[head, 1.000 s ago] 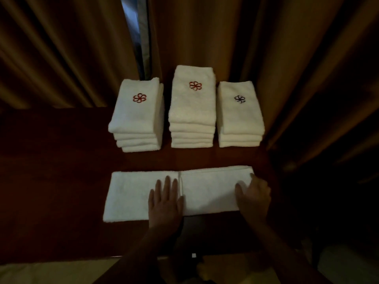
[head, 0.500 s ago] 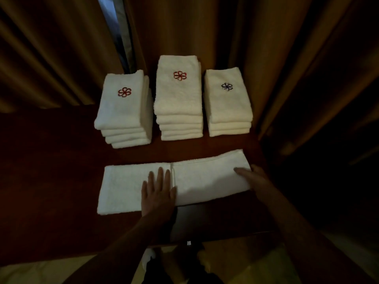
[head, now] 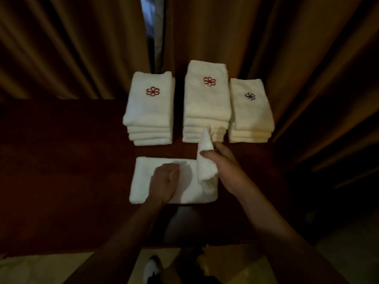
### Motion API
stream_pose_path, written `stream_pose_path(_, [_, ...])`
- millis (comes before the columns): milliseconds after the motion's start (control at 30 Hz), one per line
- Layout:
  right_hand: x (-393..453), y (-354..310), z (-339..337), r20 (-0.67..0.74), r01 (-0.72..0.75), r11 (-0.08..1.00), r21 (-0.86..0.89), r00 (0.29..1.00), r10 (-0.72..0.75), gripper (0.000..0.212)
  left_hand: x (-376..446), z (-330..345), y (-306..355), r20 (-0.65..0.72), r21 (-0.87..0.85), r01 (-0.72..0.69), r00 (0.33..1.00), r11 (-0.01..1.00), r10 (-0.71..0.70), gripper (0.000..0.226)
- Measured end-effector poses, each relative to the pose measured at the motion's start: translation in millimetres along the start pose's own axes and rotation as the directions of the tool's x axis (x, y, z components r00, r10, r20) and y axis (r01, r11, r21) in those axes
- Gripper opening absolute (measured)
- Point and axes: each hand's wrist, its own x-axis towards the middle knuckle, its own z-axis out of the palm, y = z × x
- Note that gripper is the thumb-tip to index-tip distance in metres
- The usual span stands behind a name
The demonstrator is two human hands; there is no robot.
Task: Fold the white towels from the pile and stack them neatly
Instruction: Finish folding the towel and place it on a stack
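The white towel [head: 160, 189] lies flat on the dark wooden table [head: 61, 181], near its front edge, with its right end raised off the surface and standing almost upright in front of the middle stack. The right hand [head: 227, 169] grips that raised end — thumb on the near face, fingers behind and hidden — apparently so the end can be carried over to the left as the next fold. The left hand [head: 164, 181] rests on the flat part of the towel just left of the raised flap, knuckles up and fingers somewhat bent; whether they are curled into the cloth or merely pressing on it cannot be told in this dim light. Its position looks deliberate: it pins the lower layer and marks the line about which the fold should turn. The towel thus sits directly under the left hand and between thumb and fingers of the right, the two hands close but not touching. Behind it, against the brown curtain [head: 287, 58], stand three finished stacks: the left stack [head: 149, 111] and the middle stack [head: 207, 103], each topped by a red flower emblem, and the right stack [head: 251, 113] with a dark one — set side by side, edges fairly square, presumably to receive this towel once folded. No unfolded pile is in view.
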Motion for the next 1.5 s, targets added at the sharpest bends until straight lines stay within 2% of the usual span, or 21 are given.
stream_pose_path(67, [2.0, -0.5, 33.6, 0.018, 0.019, 0.991, -0.136, 1.000, -0.017, 0.029, -4.6, -26.6, -29.1, -0.139, 0.315, -0.060, 0.984, 0.947, 0.109, 0.046])
stream_pose_path(167, [6.1, 7.1, 76.0, 0.035, 0.056, 0.959, -0.277, 0.998, -0.048, 0.016, -12.1, -42.8, -65.6, 0.127, 0.520, -0.053, 0.992, 0.852, -0.017, 0.054])
stream_pose_path(267, [13.1, 25.0, 118.0, 0.076, 0.046, 0.886, -0.462, 0.997, -0.012, 0.019, -9.0, -45.6, -70.4, 0.251, 0.480, -0.138, 0.968, 0.867, 0.015, 0.061])
stream_pose_path(333, [15.6, 39.4, 141.2, 0.099, 0.044, 0.822, -0.567, 0.995, 0.015, 0.023, -7.7, -50.1, -63.2, 0.250, 0.263, -0.038, 0.968, 0.964, -0.030, 0.047])
stream_pose_path(400, [18.1, 51.5, 159.1, 0.096, 0.040, 0.779, -0.625, 0.995, 0.026, 0.022, -7.9, -58.1, -65.9, 0.298, -0.088, 0.132, 0.949, 0.987, -0.101, 0.038])
stream_pose_path(467, [21.1, 59.4, 168.9, 0.075, 0.025, 0.762, -0.648, 0.997, 0.032, 0.021, -7.6, -66.4, -76.2, 0.291, -0.397, 0.207, 0.952, 0.894, -0.092, 0.028])
stream_pose_path(533, [23.2, 66.4, 171.7, 0.080, 0.006, 0.745, -0.667, 0.995, 0.064, 0.021, -6.3, -74.3, -83.6, 0.262, -0.654, 0.320, 0.946, 0.685, -0.192, 0.019])
stream_pose_path(567, [23.5, 71.0, 171.4, 0.088, -0.002, 0.737, -0.675, 0.993, 0.083, 0.020, -3.9, -78.0, -85.2, 0.270, -0.728, 0.364, 0.931, 0.581, -0.244, 0.022])
stream_pose_path(633, [23.1, 80.4, 169.9, 0.111, -0.014, 0.757, -0.653, 0.987, 0.113, 0.020, -2.6, -83.3, -84.7, 0.301, -0.758, 0.398, 0.916, 0.516, -0.265, 0.028])
stream_pose_path(700, [19.6, 83.1, 168.4, 0.165, 0.002, 0.793, -0.609, 0.978, 0.124, 0.018, -0.8, -85.3, -79.1, 0.293, -0.705, 0.384, 0.923, 0.596, -0.248, 0.033])
stream_pose_path(767, [17.8, 77.3, 162.5, 0.230, 0.032, 0.855, -0.517, 0.968, 0.102, 0.015, 3.3, -82.3, -73.1, 0.148, -0.575, 0.318, 0.947, 0.753, -0.287, 0.030])
stream_pose_path(867, [15.3, 70.4, 136.2, 0.148, 0.179, 0.883, -0.435, 0.981, -0.126, 0.021, 11.4, -67.6, -68.2, -0.086, -0.123, 0.243, 0.963, 0.962, -0.254, 0.045])
stream_pose_path(933, [20.1, 78.4, 108.2, -0.049, 0.265, 0.710, -0.653, 0.920, -0.389, 0.016, 13.9, -58.0, -64.8, -0.106, 0.110, 0.280, 0.957, 0.954, -0.269, 0.059])
stream_pose_path(1000, [24.7, 91.6, 80.5, -0.142, 0.113, 0.450, -0.886, 0.858, -0.493, 0.025, 14.6, -53.4, -58.3, -0.127, 0.239, 0.312, 0.949, 0.919, -0.289, 0.054])
stream_pose_path(1100, [24.8, 115.7, 54.5, -0.189, -0.045, 0.372, -0.927, 0.914, -0.360, 0.051, 15.8, -51.8, -54.4, -0.134, 0.239, 0.273, 0.960, 0.932, -0.246, 0.038])
stream_pose_path(1167, [25.8, 131.6, 49.5, -0.168, -0.032, 0.435, -0.900, 0.945, -0.279, 0.061, 15.6, -52.0, -56.7, -0.142, 0.116, 0.211, 0.971, 0.971, -0.194, 0.030])
stream_pose_path(1267, [26.0, 137.9, 51.7, -0.211, 0.008, 0.575, -0.818, 0.926, -0.313, 0.060, 14.2, -53.5, -53.8, -0.194, -0.178, 0.188, 0.956, 0.966, -0.221, 0.018])
stream_pose_path(1300, [25.7, 139.7, 50.9, -0.179, 0.072, 0.543, -0.837, 0.901, -0.396, 0.051, 14.7, -53.3, -52.9, -0.195, -0.253, 0.210, 0.945, 0.944, -0.262, 0.019])
stream_pose_path(1367, [24.5, 148.8, 48.6, -0.020, 0.204, 0.343, -0.917, 0.835, -0.550, 0.029, 17.8, -51.7, -51.6, -0.147, -0.339, 0.278, 0.928, 0.898, -0.343, 0.020])
stream_pose_path(1400, [27.6, 154.8, 45.8, 0.039, 0.223, 0.256, -0.940, 0.820, -0.571, 0.027, 19.1, -50.5, -51.8, -0.128, -0.305, 0.309, 0.924, 0.901, -0.360, 0.019])
stream_pose_path(1500, [24.9, 155.2, 43.8, -0.083, 0.130, 0.374, -0.918, 0.860, -0.503, 0.041, 17.7, -51.5, -54.0, -0.189, 0.201, 0.326, 0.938, 0.924, -0.290, 0.034])
